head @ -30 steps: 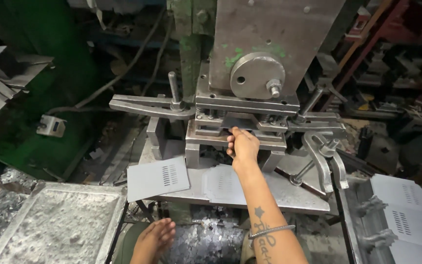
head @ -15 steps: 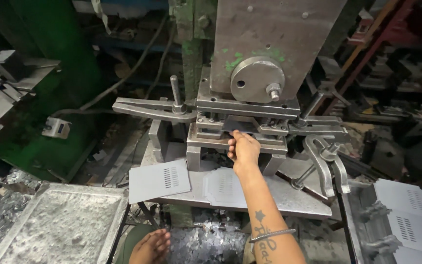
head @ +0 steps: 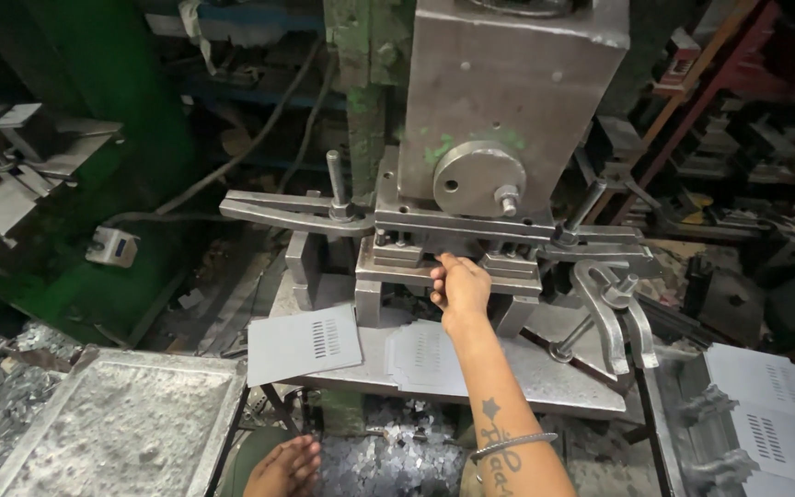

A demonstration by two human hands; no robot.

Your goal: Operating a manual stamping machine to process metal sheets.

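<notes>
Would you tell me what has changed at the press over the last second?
Very little: the right hand stays at the die slot, the left hand low by the tray. The slotted sheets on the press bed have not moved.

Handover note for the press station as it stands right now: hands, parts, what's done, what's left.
Right hand: reached into the press die, fingers at the die opening; what it grips is hidden.
Left hand: low at the bottom edge, empty as far as visible, touching nothing.
Parts: one slotted sheet on the press bed's left edge, another slotted sheet under the right forearm. More slotted plates stacked at right. Metal tray at lower left.
Done: slotted sheets lie at both sides.
Left: hand not yet clear of the die.
</notes>
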